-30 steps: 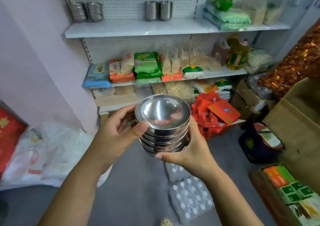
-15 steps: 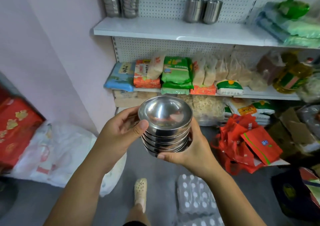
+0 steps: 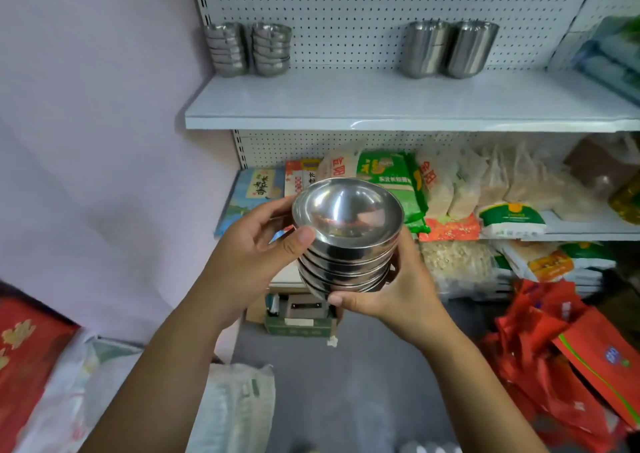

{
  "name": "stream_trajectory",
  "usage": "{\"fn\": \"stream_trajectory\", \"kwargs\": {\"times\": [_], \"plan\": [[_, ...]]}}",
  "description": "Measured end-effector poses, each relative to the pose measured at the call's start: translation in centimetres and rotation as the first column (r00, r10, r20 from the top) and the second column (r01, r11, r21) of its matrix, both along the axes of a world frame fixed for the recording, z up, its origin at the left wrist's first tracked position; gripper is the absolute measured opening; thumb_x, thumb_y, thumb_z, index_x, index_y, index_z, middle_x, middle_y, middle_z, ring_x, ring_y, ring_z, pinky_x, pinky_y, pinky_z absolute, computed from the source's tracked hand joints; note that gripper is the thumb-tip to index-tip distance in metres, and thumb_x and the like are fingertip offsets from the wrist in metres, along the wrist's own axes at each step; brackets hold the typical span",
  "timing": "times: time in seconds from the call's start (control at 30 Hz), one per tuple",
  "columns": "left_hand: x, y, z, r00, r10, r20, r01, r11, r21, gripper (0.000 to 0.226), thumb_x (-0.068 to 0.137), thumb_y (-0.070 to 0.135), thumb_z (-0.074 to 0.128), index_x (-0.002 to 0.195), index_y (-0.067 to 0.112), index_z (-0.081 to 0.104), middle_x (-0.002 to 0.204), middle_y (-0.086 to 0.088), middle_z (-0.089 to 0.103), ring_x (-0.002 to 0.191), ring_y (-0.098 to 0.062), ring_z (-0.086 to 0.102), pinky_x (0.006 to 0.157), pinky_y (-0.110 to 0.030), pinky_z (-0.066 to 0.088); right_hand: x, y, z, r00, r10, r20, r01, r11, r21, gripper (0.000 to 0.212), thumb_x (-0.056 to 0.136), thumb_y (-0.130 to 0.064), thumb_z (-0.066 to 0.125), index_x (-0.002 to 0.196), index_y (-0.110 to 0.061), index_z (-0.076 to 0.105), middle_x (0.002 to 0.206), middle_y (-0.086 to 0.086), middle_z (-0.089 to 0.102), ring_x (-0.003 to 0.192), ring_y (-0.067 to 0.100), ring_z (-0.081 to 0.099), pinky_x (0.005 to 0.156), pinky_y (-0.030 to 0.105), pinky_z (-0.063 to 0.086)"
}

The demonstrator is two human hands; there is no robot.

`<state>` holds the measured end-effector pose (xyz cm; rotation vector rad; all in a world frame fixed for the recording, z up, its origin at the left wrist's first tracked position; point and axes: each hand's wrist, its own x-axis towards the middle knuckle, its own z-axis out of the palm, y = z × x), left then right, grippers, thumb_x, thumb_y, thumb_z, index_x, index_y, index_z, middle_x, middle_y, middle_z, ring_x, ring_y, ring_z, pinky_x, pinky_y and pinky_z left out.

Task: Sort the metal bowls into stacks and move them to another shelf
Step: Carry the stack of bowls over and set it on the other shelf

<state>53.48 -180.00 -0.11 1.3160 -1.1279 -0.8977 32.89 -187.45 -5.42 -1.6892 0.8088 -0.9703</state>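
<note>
A stack of several shallow metal bowls [image 3: 347,237] is held between both hands at chest height in front of the shelving. My left hand [image 3: 247,253] grips its left side with the thumb on the top bowl's rim. My right hand [image 3: 394,295] cups the stack's lower right, thumb under the bottom bowl. On the white upper shelf [image 3: 381,106] two stacks of similar bowls [image 3: 251,48] stand at the back left, and two stacks of taller metal cups [image 3: 448,48] stand further right.
The middle shelf holds bags of rice and grain [image 3: 391,182]. A lilac wall [image 3: 97,140] is on the left. Red bags [image 3: 571,366] lie on the floor at right, white sacks [image 3: 235,407] at lower left, and a small box [image 3: 298,317] under the shelves.
I have come closer to the shelving and the view has swung left and up; the upper shelf now looms larger. The bowl stack stays gripped in both hands the same way.
</note>
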Motion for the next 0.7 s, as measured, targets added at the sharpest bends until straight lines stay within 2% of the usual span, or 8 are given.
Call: {"fn": "stream_trajectory", "kwargs": {"times": [0.1,0.2,0.3,0.4,0.57,0.7], "plan": [[2.5,-4.7,-0.2,0.999,-0.047,0.013,0.047,0.999,0.028,0.063,0.077,0.045,0.087,0.132,0.026,0.061,0.126,0.015,0.071,0.122,-0.002,0.063,0.092,-0.013,0.051,2.0,-4.2,-0.3,1.0,-0.022,-0.003,0.022,1.0,0.014,0.116,0.052,-0.02,0.102,0.149,-0.026,0.04,0.133,-0.013,0.067,0.126,0.009,0.064,0.105,0.032,0.052],[4.4,-9.0,-0.4,0.998,-0.048,0.034,0.047,0.998,0.041,0.077,0.07,0.048,0.082,0.139,0.024,0.058,0.131,0.014,0.068,0.126,-0.002,0.061,0.098,-0.017,0.051,3.7,-8.6,-0.5,0.999,-0.035,-0.004,0.035,0.999,0.016,0.115,0.05,-0.024,0.102,0.148,-0.027,0.041,0.132,-0.014,0.067,0.125,0.008,0.064,0.105,0.033,0.053],[5.6,-13.5,-0.4,0.999,-0.04,0.028,0.039,0.998,0.04,0.07,0.077,0.04,0.085,0.138,0.022,0.058,0.13,0.013,0.069,0.123,-0.003,0.062,0.094,-0.019,0.054,5.3,-13.5,-0.5,1.0,-0.025,-0.007,0.025,1.0,0.006,0.111,0.052,-0.02,0.103,0.145,-0.028,0.043,0.13,-0.018,0.067,0.122,0.004,0.064,0.1,0.025,0.053],[6.6,-18.2,0.0,0.999,0.041,0.006,-0.041,0.999,-0.003,0.055,0.077,0.026,0.078,0.129,0.023,0.061,0.119,0.019,0.073,0.114,0.003,0.066,0.085,-0.014,0.054,7.3,-19.1,0.2,1.0,0.019,-0.013,-0.019,0.999,-0.032,0.108,0.052,-0.016,0.102,0.142,-0.03,0.045,0.126,-0.025,0.066,0.12,-0.002,0.063,0.097,0.015,0.05],[9.2,-27.0,0.9,0.977,0.213,0.002,-0.212,0.975,-0.071,0.049,0.074,0.03,0.073,0.121,0.028,0.064,0.114,0.018,0.074,0.111,0.003,0.067,0.085,-0.011,0.052,11.2,-30.2,2.3,0.992,0.122,-0.034,-0.124,0.989,-0.077,0.11,0.048,-0.027,0.103,0.14,-0.036,0.044,0.124,-0.031,0.063,0.117,-0.007,0.062,0.093,0.013,0.05],[10.8,-34.2,1.7,0.955,0.294,-0.05,-0.297,0.95,-0.099,0.05,0.074,0.027,0.074,0.123,0.026,0.064,0.118,0.014,0.074,0.114,0.0,0.067,0.084,-0.011,0.052,13.5,-39.3,3.6,0.974,0.216,-0.066,-0.22,0.973,-0.074,0.116,0.049,-0.024,0.104,0.146,-0.033,0.04,0.12,-0.039,0.061,0.113,-0.014,0.061,0.088,0.005,0.047]]}}
